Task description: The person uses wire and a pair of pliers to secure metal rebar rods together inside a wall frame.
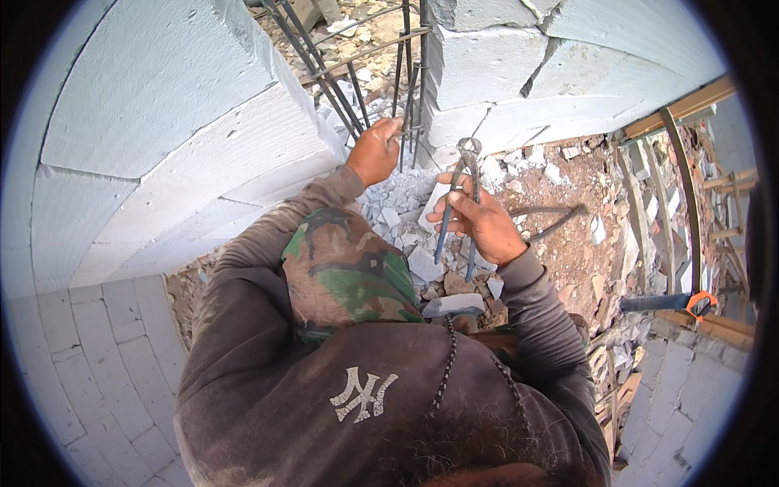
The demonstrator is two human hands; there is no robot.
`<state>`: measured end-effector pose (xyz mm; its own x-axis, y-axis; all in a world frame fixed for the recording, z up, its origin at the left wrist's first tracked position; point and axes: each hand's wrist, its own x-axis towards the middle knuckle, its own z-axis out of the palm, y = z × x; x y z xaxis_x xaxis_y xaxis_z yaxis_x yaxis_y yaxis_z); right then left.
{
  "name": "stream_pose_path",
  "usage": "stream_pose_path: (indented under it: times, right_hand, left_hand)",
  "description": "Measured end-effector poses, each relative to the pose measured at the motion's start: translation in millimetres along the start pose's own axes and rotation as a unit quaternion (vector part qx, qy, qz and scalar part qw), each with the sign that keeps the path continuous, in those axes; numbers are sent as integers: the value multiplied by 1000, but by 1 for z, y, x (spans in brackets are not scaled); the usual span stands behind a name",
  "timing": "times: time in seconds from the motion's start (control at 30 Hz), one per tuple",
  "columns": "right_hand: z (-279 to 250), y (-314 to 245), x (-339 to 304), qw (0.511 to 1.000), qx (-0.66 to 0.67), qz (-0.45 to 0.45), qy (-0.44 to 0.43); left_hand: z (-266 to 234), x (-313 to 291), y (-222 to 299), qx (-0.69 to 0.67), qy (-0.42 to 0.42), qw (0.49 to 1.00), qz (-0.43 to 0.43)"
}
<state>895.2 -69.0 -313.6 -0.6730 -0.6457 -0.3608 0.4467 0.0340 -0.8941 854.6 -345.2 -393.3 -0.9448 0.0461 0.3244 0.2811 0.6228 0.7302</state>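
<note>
My right hand (480,221) holds a pair of pincers (472,191), their jaws pointing away from me and the blue-grey handles hanging below the fingers. Left of it, my left hand (376,152) is closed beside the upright steel reinforcing bars (406,73), fingertips at the bars. Whatever sits between those fingers is hidden. Thin crosswise ties (369,55) link the bars, which stand in the gap between two walls of white blocks, the left wall (187,154) and the right wall (487,69).
Broken block pieces (454,305) and rubble lie below my hands. A bent dark rod (556,217) rests on the dirt at right. Farther right are wooden slats (637,203) and a tool with a black and orange handle (699,304). Camouflage cloth (349,272) covers my knee.
</note>
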Motion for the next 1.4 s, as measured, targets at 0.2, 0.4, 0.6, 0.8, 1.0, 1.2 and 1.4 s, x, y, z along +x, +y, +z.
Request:
stream_pose_path:
  times: [0.2, 0.4, 0.6, 0.8, 1.0, 1.2, 1.4]
  right_hand:
    - [2, 55, 68, 917, -390, 3, 82]
    - [5, 62, 95, 927, -360, -53, 93]
    - [7, 50, 101, 894, -432, -79, 90]
    - [12, 51, 97, 897, -427, -42, 111]
    - [11, 52, 106, 881, -452, -62, 122]
    - [11, 53, 106, 872, -470, -38, 133]
    - [15, 42, 103, 854, -502, -3, 139]
  left_hand:
    - [1, -1, 0, -22, 6, 1000, -9]
    - [1, 0, -1, -26, 2, 1000, -18]
    - [1, 0, -2, -12, 7, 1000, -8]
    - [0, 1, -2, 3, 17, 1000, 7]
    - [0, 0, -2, -8, 13, 1000, -4]
    - [0, 1, -1, -8, 11, 1000, -8]
    - [-1, 1, 1, -14, 16, 1000, -14]
